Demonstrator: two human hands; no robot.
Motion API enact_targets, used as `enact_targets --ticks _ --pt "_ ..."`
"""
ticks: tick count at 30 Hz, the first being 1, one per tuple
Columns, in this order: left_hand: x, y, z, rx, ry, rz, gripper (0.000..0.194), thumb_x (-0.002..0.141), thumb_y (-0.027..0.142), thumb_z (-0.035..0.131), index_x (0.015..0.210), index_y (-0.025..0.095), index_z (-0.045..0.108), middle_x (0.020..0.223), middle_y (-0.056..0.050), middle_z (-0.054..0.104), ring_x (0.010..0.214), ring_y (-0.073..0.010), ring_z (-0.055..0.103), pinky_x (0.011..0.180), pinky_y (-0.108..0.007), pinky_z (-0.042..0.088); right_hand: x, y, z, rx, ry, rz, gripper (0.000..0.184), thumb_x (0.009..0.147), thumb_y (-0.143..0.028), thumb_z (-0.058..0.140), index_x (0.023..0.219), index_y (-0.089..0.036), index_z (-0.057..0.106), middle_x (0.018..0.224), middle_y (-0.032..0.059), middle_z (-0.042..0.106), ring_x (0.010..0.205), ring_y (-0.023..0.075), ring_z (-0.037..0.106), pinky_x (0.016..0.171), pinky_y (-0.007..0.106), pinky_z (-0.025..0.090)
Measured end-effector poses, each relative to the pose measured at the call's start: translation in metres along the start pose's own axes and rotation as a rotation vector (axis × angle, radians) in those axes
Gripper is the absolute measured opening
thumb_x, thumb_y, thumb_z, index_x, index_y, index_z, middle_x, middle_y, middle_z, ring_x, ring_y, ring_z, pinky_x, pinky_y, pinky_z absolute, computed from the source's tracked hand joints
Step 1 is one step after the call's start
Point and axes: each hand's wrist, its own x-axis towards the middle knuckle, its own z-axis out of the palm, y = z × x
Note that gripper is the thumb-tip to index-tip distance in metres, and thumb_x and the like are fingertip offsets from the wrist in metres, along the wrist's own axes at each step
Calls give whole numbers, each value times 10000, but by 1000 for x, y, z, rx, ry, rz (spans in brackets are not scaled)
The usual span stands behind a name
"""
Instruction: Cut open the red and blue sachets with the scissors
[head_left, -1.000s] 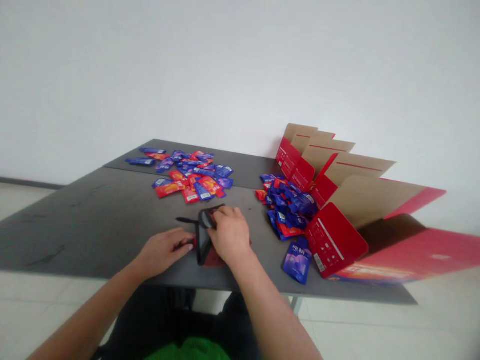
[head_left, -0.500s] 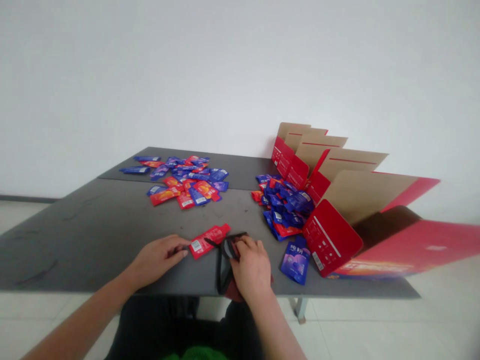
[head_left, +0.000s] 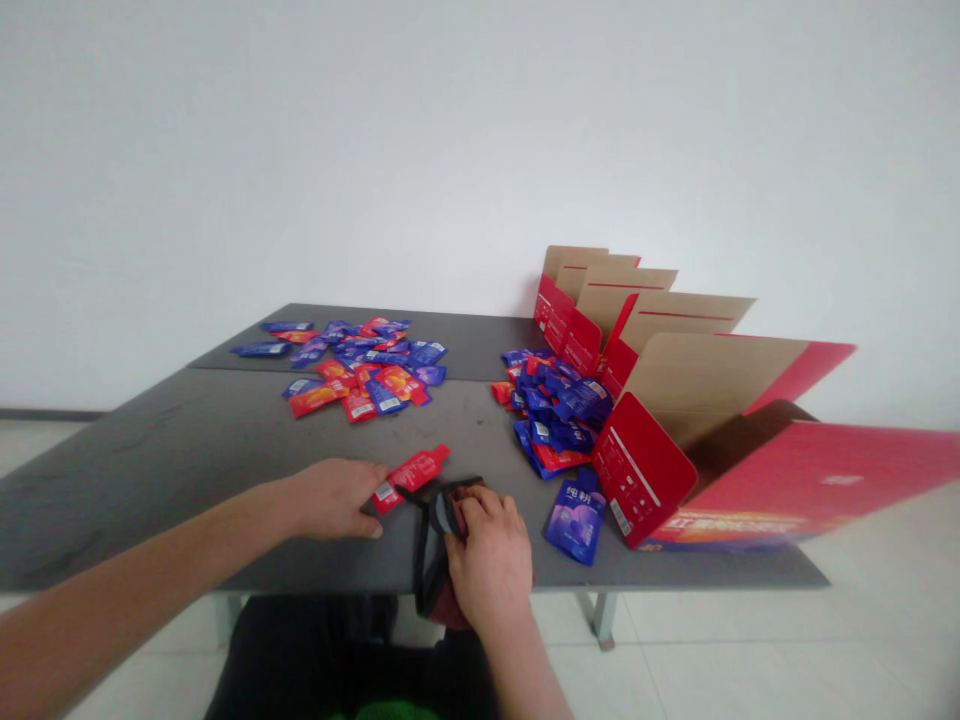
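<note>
A red spouted pouch (head_left: pixel 411 478), barcode side up, lies near the front of the table. My left hand (head_left: pixel 339 499) is low over the tabletop at the pouch's left end, its fingertips reaching the edge and its thumb apart. My right hand (head_left: pixel 491 555) is closed over a dark red item with a black frame and round black ring (head_left: pixel 442 515); its kind is unclear. A thin black piece sticks out from it to the pouch's lower edge. A purple pouch (head_left: pixel 576 520) lies to the right of my right hand.
At the right, several red cartons (head_left: pixel 810 470) stand in a row with raised flaps. Beside them is a heap of purple and red pouches (head_left: pixel 559 405). More pouches (head_left: pixel 367 365) lie scattered at the back left of the dark table (head_left: pixel 247 430).
My left hand has moved slightly forward and right, closer onto the red pouch's end. My right hand still holds the dark item. The whole view has shifted slightly.
</note>
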Motion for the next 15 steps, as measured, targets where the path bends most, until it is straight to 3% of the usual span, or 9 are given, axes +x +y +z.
enact_targets --ticks 5,11,15 --pt "11 15 -3 105 -40 -11 484 691 440 779 1118 231 684 1081 -123 760 1031 -357 717 856 -384 519 0 0 0 24 -5 1 247 884 -195 655 1105 -281 723 1276 38 681 1117 267 554 980 380 449" --pt "17 13 -5 93 48 -3 353 781 472 710 998 194 684 973 -116 747 910 -324 708 778 -359 495 -2 2 1 58 5 -2 240 877 -191 654 1091 -278 720 1267 27 683 1109 260 555 985 378 450" --pt "16 3 -16 63 -78 37 399 730 454 753 1050 217 733 1049 -113 756 979 -331 701 812 -361 494 -6 5 -1 160 35 -9 270 852 -156 648 1086 -272 719 1274 25 680 1131 255 554 1001 370 450"
